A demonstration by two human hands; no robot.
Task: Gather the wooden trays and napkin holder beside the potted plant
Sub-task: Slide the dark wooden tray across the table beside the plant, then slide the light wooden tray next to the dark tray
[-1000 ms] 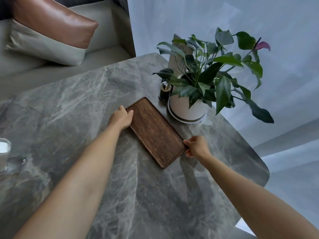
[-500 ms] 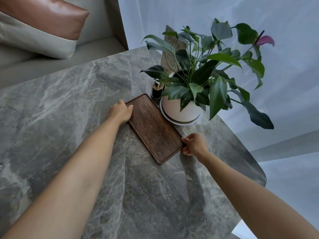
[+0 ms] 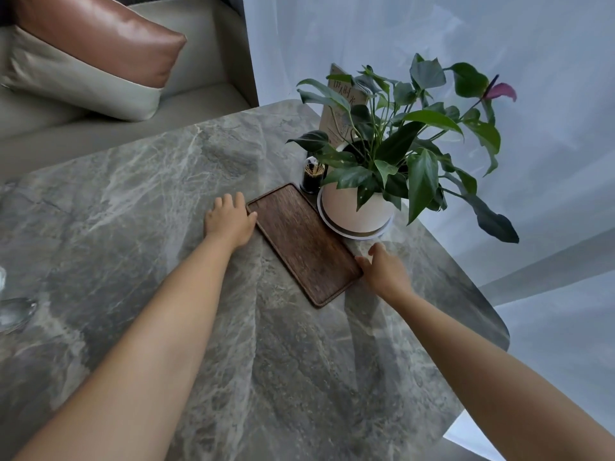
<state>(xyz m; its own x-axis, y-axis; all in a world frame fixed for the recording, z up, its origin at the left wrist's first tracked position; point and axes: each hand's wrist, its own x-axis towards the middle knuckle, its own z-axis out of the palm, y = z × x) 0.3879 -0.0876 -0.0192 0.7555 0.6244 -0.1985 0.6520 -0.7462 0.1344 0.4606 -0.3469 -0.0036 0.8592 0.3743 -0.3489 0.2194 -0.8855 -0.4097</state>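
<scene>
Wooden tray (image 3: 304, 242) lies flat on the grey marble table (image 3: 139, 207), set on a diagonal, its far long edge just beside the saucer of the potted plant (image 3: 357, 207). Left hand (image 3: 229, 221) rests palm down at the tray's far-left corner, fingers spread and loosely extended, thumb tip touching the tray rim; nothing gripped. Right hand (image 3: 382, 269) sits at the tray's near-right corner, fingers relaxed and partly open, index reaching toward the plant saucer, thumb side against the tray edge; it touches the tray but has no closed hold on it. Only one tray is distinguishable; whether another lies stacked beneath cannot be told. A small dark toothpick holder (image 3: 312, 176) stands just beyond the tray's far end, close against the pot. A printed card (image 3: 336, 109) stands upright behind the leaves, partly hidden. One purple flower (image 3: 501, 91) at the plant's right. A glass (image 3: 13, 311) shows at the left table edge. Cushion (image 3: 93, 51) on a sofa beyond the table.
</scene>
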